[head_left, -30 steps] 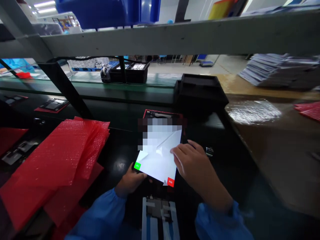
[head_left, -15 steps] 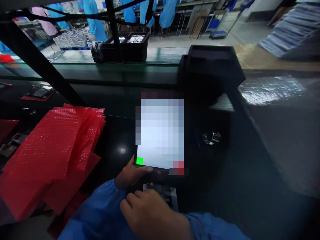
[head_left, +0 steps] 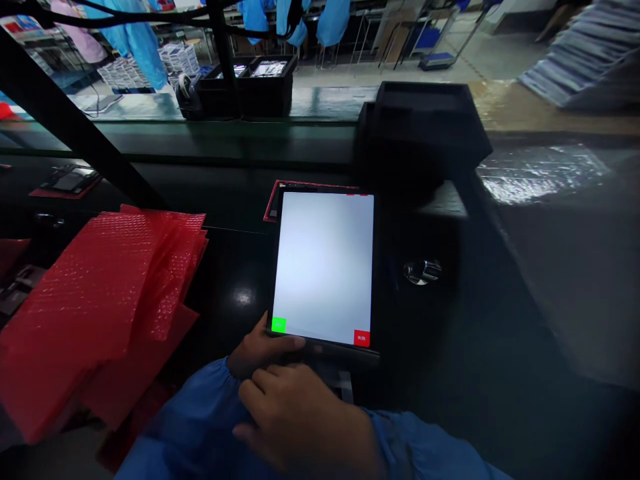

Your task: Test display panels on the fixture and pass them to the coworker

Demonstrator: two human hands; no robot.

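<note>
Bench with tablet, seen from the person's side. The dark bench [head_left: 430, 360] spreads out on all sides of the tablet [head_left: 325, 267]. A pile of red bubble-wrap sheets [head_left: 90, 287] lies to the tablet's left, well apart from it; black trays [head_left: 425, 143] stand beyond it and to the right. The tablet itself lies directly before the person, its screen lit plain white. A dark unit on a red sheet [head_left: 273, 203] shows past its far left corner, mostly covered by it; a pale-edged unit [head_left: 345, 387] lies on its near side, partly hidden. The right hand [head_left: 300, 413] hangs loosely curled at the tablet's near side, apart from the screen; its palm is turned away, so whether it holds anything cannot be told. The left hand [head_left: 255, 347] grips the tablet's near left corner, thumb along the near edge. A shiny metal object [head_left: 423, 272] sits to the tablet's right. Smallest are the red patch [head_left: 362, 338] and green patch [head_left: 279, 325] in the screen's near right and near left corners. The step in hand appears to be a look over the white screen; pressing either patch would call for a raised right fingertip and a steady left hold.
</note>
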